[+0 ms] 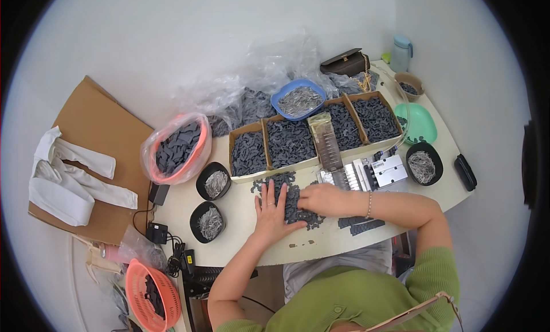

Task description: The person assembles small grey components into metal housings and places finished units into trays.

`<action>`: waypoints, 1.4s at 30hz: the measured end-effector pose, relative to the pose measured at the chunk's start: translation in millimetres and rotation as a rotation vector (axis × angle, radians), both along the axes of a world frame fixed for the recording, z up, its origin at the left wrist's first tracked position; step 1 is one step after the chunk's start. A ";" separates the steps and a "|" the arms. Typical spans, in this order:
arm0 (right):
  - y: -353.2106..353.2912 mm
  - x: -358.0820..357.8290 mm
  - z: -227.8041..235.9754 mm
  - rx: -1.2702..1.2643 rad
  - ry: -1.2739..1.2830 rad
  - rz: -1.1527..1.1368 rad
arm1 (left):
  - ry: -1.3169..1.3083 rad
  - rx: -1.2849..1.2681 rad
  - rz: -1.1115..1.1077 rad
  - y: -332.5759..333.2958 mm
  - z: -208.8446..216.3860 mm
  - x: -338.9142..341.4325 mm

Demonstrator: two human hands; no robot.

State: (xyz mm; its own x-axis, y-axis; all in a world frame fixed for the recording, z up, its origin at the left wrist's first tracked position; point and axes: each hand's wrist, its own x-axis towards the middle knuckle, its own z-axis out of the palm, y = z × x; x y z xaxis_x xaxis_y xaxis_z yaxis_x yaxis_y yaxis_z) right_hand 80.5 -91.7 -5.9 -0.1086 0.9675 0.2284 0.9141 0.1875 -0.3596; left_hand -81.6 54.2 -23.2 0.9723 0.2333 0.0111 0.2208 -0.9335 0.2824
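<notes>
Left hand (273, 217) flat, fingers splayed, released, on the edge of the small dark grey pieces pile (293, 198); right hand (318, 199) has curled fingers at same pile, can't tell if grasping any. Pile sits on white table (246, 235), just in front of four-compartment cardboard tray (275, 170)

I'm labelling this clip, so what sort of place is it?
Probably a small-parts workshop: a divided box full of dark pieces, a blue bowl of thin silvery pieces, and a metal device on the table.
</notes>
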 end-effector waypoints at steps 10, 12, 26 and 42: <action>-49.7 64.0 26.8 0.112 0.312 -0.316 | -0.342 -0.003 -0.151 -0.6 18.2 21.1; -58.1 58.9 28.3 0.054 0.285 -0.368 | -0.377 0.028 -0.119 -7.3 19.2 25.9; -60.5 34.1 -3.1 0.259 -0.238 -0.271 | -0.457 -0.298 -0.114 -23.9 19.8 65.6; -80.9 27.2 -4.0 0.318 -0.132 -0.261 | -0.605 -0.186 -0.218 -47.2 16.0 90.7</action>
